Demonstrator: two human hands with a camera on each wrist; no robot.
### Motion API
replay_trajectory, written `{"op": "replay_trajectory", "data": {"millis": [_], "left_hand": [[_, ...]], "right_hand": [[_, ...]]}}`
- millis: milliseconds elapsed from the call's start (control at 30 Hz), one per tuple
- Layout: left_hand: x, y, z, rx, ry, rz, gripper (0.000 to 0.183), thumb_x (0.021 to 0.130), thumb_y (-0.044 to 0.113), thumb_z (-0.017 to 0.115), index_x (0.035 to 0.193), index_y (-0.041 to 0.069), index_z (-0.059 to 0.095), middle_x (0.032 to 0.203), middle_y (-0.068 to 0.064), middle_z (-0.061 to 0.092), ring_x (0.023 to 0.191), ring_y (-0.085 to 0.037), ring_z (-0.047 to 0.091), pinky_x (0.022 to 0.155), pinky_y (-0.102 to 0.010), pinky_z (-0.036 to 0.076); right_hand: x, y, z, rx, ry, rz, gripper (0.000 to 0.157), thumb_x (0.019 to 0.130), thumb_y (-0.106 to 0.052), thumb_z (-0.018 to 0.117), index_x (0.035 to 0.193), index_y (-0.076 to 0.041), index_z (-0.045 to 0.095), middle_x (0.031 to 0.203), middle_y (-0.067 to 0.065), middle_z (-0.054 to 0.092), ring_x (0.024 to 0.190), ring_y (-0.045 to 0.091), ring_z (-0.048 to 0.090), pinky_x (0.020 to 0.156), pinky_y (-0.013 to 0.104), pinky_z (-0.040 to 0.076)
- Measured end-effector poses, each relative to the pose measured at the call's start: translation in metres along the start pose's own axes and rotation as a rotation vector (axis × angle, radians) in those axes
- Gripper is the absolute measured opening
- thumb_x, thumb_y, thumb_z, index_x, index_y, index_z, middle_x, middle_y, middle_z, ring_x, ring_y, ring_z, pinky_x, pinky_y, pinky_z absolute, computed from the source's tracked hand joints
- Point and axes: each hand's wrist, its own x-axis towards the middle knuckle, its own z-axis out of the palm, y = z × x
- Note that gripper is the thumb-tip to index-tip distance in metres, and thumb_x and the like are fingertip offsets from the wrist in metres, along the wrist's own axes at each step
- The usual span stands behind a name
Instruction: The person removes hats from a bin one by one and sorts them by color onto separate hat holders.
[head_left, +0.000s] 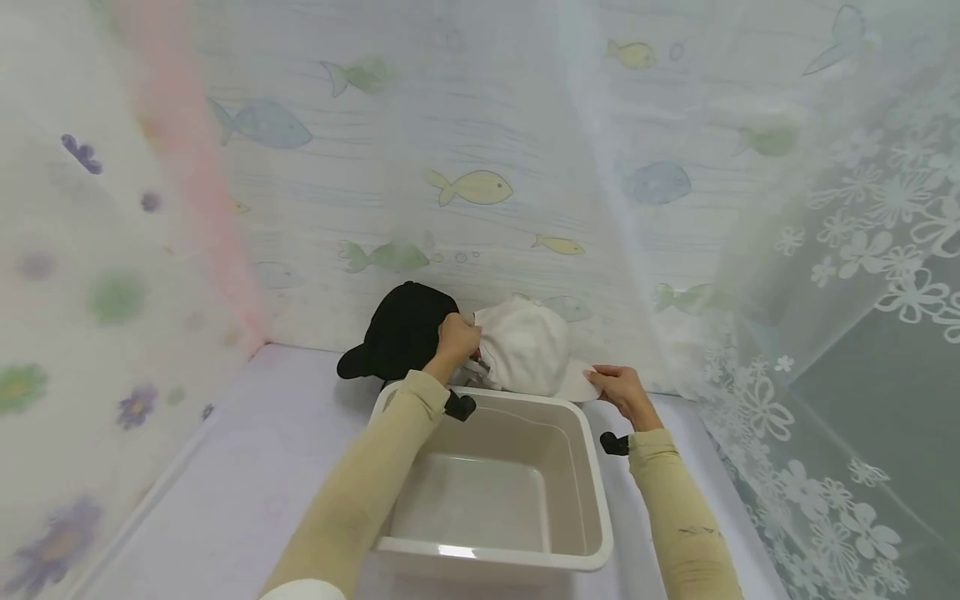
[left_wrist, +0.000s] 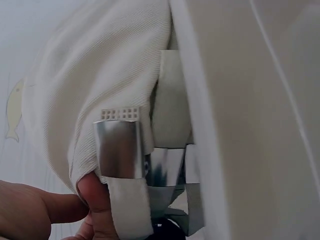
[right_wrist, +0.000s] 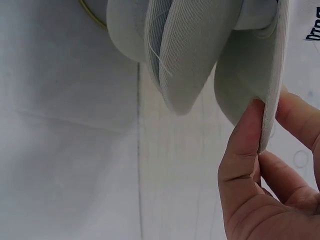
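Observation:
A white baseball cap (head_left: pixel 528 346) lies on its side behind the tub, brim to the right. My left hand (head_left: pixel 456 337) pinches the cap's back edge between thumb and fingers, right by a strap with a metal buckle (left_wrist: pixel 119 149). Further buckles and straps show close beneath it in the left wrist view. At the other end, my right hand (head_left: pixel 621 390) pinches the tip of the brim (right_wrist: pixel 272 85) between thumb and fingers. More white brims (right_wrist: pixel 197 55) lie beside it in the right wrist view. Left of my left hand sits a black cap (head_left: pixel 408 329), partly hidden by that hand.
A beige plastic tub (head_left: pixel 602 525) stands between my forearms, its far rim right by the caps. Behind the caps rises a fish-printed curtain (head_left: pixel 480 108). Sheer flowered netting (head_left: pixel 757 417) hangs on the right, and a flower-printed sheet (head_left: pixel 82 292) on the left.

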Motion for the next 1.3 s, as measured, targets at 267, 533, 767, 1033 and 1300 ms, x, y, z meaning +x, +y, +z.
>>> {"op": "replay_trajectory", "data": {"millis": [267,533,767,1033,1300], "left_hand": [[-0.004,-0.003,0.001,-0.038,0.019,0.014,0.052,0.105,0.007,0.051,0.053,0.005,0.046,0.051,-0.001,0.046,0.039,-0.010,0.034,0.044,-0.022,0.029],[-0.006,0.002,-0.001,-0.236,-0.062,-0.120,0.031,0.102,0.011,0.061,0.124,-0.010,0.064,0.107,-0.022,0.067,0.062,-0.009,0.058,0.063,-0.021,0.053],[-0.013,-0.003,0.000,-0.064,0.050,-0.010,0.015,0.098,0.003,0.061,0.083,0.000,0.061,0.072,-0.003,0.054,0.061,-0.012,0.051,0.058,-0.022,0.043],[-0.022,-0.005,0.003,0.048,0.119,0.087,0.048,0.090,-0.009,0.051,0.058,0.016,0.027,0.050,0.002,0.028,0.054,-0.015,0.027,0.058,-0.028,0.022],[-0.021,-0.005,0.000,0.049,0.060,0.046,0.039,0.098,-0.001,0.057,0.064,0.009,0.040,0.062,-0.003,0.038,0.052,-0.012,0.034,0.053,-0.025,0.031]], "right_hand": [[-0.004,-0.001,0.002,0.004,-0.008,-0.026,0.058,0.101,-0.015,0.064,0.144,0.017,0.043,0.142,0.036,0.049,0.080,0.004,0.064,0.072,0.019,0.058],[-0.009,-0.004,-0.002,-0.016,-0.015,-0.050,0.058,0.101,-0.016,0.063,0.145,0.017,0.043,0.140,0.036,0.051,0.079,0.004,0.064,0.071,0.019,0.058],[-0.008,-0.007,0.001,-0.025,-0.012,-0.047,0.057,0.101,-0.015,0.064,0.143,0.018,0.044,0.139,0.036,0.051,0.079,0.004,0.063,0.070,0.019,0.057],[-0.004,0.000,0.007,-0.002,-0.009,-0.011,0.055,0.100,-0.013,0.065,0.141,0.019,0.045,0.130,0.029,0.058,0.077,0.005,0.063,0.069,0.019,0.057],[0.000,0.008,0.012,0.060,-0.046,-0.001,0.058,0.104,-0.015,0.059,0.147,0.017,0.038,0.147,0.036,0.043,0.089,0.007,0.062,0.074,0.017,0.055]]}}
